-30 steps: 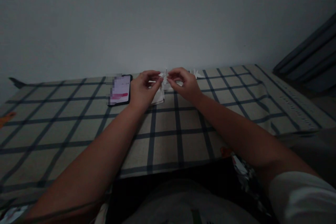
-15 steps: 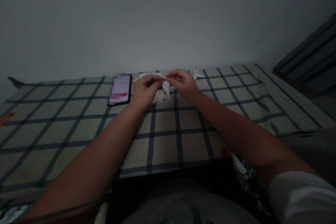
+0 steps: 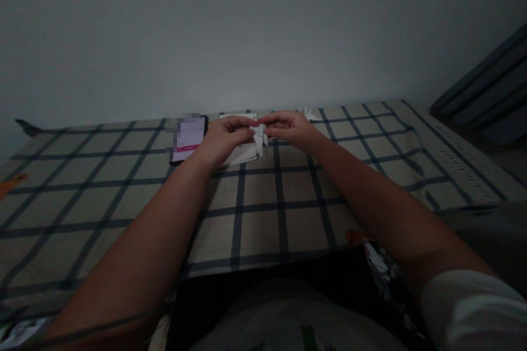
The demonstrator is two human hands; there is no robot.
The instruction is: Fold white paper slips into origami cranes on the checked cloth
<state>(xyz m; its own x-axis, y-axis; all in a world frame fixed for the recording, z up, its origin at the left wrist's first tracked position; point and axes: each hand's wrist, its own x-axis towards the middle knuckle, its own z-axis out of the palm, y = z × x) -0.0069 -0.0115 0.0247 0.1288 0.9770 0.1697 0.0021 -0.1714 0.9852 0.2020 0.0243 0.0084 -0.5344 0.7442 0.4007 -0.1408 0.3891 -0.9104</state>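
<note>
A small piece of folded white paper (image 3: 259,139) with pointed ends is between my two hands, above the table. My left hand (image 3: 225,139) pinches it from the left, thumb and fingers closed on its edge. From the other side my right hand (image 3: 291,129) grips it with thumb and fingertips. Beneath the left hand lie flat sheets of white paper (image 3: 244,154), partly covered by that hand. Another folded white paper shape, like a paper crane (image 3: 309,114), rests on the cloth just beyond my right hand.
A phone (image 3: 191,140) with a lit screen lies left of my left hand, partly blurred out. A checked tablecloth (image 3: 263,225) covers the table, which meets a plain wall (image 3: 263,33) at the back. A dark ridged object (image 3: 489,77) stands at the far right.
The folded paper has turned and now shows more of its face between my hands. My right hand has lowered and flattened, its fingers reaching closer to the left hand's.
</note>
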